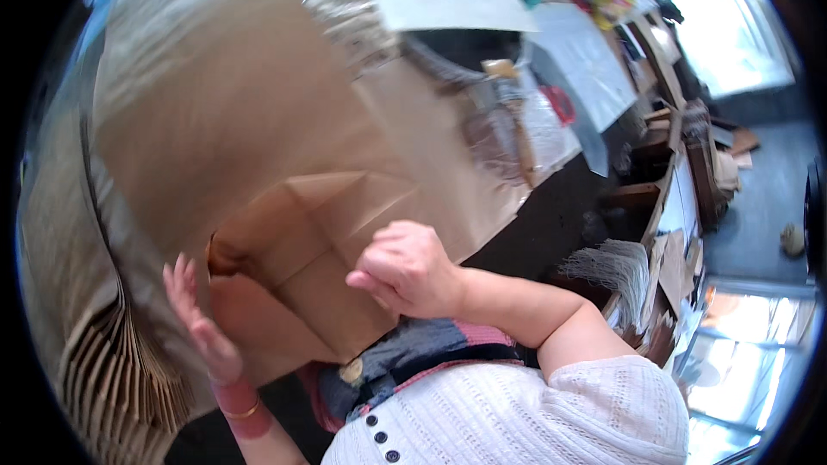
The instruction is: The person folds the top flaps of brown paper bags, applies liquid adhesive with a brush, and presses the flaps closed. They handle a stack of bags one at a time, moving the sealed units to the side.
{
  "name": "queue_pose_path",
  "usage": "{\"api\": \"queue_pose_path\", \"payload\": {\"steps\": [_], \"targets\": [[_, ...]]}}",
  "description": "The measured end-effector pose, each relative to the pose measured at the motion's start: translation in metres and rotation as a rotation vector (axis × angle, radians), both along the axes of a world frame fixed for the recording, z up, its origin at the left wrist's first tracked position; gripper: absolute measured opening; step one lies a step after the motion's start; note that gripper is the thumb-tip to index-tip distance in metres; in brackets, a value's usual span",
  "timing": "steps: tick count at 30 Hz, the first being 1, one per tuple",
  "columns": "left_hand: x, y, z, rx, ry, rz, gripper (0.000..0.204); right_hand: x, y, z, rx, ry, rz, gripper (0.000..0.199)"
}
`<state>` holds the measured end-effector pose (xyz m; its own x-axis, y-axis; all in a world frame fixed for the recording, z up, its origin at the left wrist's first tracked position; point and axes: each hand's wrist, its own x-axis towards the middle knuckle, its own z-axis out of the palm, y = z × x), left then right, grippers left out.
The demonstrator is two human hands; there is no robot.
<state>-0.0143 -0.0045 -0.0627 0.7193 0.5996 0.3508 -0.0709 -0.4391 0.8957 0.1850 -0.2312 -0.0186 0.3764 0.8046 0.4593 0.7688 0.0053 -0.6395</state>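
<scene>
Gripping the folded bottom flap of a brown paper bag [258,120], the right hand [405,269] was closed in a fist. Left hand [202,323] lay flat, fingers spread, against the bag's left side. Bag stack [112,379] stood left of it.

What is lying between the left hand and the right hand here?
In the head view, the folded bottom of the brown paper bag lies between them: the open left hand presses its left side, and the fisted right hand rests on its right side.
</scene>
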Motion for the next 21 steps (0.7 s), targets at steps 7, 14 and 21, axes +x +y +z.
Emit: {"api": "queue_pose_path", "payload": {"steps": [7,14,21], "targets": [[-0.076,-0.009,-0.029,0.159,0.364,0.341,0.047,0.031,-0.122,0.022,-0.028,-0.006,-0.247,0.031],[-0.078,-0.047,-0.018,0.276,0.377,0.410,0.046,0.013,-0.158,-0.017,-0.059,0.001,-0.254,0.015],[-0.051,-0.065,0.013,0.742,0.324,0.279,0.045,0.017,-0.196,-0.010,-0.147,0.004,-0.359,0.028]]}}
